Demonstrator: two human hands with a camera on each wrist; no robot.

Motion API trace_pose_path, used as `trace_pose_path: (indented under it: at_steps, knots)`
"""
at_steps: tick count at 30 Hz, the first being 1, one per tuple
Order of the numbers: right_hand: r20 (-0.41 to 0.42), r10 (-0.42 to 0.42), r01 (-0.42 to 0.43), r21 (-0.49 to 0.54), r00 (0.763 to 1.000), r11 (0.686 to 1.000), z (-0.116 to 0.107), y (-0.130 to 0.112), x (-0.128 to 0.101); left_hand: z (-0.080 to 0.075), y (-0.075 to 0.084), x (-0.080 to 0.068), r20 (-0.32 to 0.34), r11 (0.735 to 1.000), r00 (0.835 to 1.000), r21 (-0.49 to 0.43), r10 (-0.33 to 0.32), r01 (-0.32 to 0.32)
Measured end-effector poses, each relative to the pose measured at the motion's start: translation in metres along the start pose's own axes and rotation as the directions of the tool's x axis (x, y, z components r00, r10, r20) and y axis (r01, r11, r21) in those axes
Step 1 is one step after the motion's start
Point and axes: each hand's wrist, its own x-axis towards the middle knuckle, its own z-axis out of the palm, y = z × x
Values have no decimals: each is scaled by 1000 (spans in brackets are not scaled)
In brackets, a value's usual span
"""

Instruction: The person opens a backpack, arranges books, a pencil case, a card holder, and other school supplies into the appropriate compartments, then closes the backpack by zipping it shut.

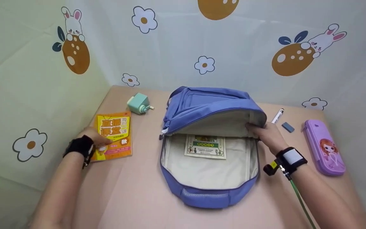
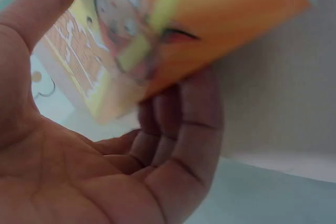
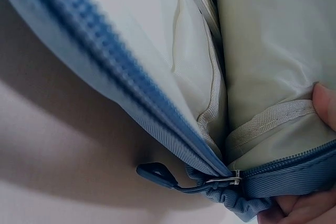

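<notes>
A blue backpack (image 1: 202,105) lies unzipped on the table, its pale lining and a printed label (image 1: 205,146) showing inside. My right hand (image 1: 264,132) grips the edge of the raised front flap at its right side; the right wrist view shows the blue zipper (image 3: 157,124) and its pull (image 3: 157,174) close up. My left hand (image 1: 95,137) pinches the lower left corner of an orange and yellow workbook (image 1: 113,135) lying left of the backpack. In the left wrist view, the thumb (image 2: 42,3) and curled fingers (image 2: 178,129) hold the workbook (image 2: 199,19) between them.
A mint pencil sharpener (image 1: 139,104) stands behind the workbook. Right of the backpack lie a white pen (image 1: 277,115), a small blue eraser (image 1: 287,127) and a purple pencil case (image 1: 324,147). A patterned cloth backdrop (image 1: 233,54) rises behind and at both sides of the tan table (image 1: 132,190).
</notes>
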Motion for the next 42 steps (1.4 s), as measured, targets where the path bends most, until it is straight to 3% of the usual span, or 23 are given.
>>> trace_pose_path:
  at_steps: [4,6,13,20,26,30,37,39,42]
  knots:
    - [-5,5,-5,-7,1000,1000,0,-1,0,-7,-8,16,61,995,993,-12,104,-103]
    - [-3,6,-6,-10,1000,1000,0,-1,0,-9,-9,18,84,991,988,-54,130,-125]
    - [3,10,-10,-19,1000,1000,0,-1,0,-25,-5,2,192,981,970,-154,150,-121]
    - [11,10,-10,-6,1000,1000,0,-1,0,-44,-1,-21,271,940,910,-225,312,-255]
    - [12,2,-2,-5,1000,1000,1,-2,-1,-53,4,-41,263,861,848,-363,461,-356]
    - [18,8,-8,-3,1000,1000,0,-3,-2,-48,20,-60,265,798,787,-432,557,-420]
    - [4,14,-14,-11,1000,1000,1,-3,0,-27,59,-103,347,686,606,-508,716,-520]
    - [4,18,-18,-5,1000,1000,1,-3,0,-18,69,-117,360,671,574,-503,735,-545]
    - [7,19,-19,-4,1000,1000,1,-3,1,-4,82,-136,376,659,543,-489,751,-572]
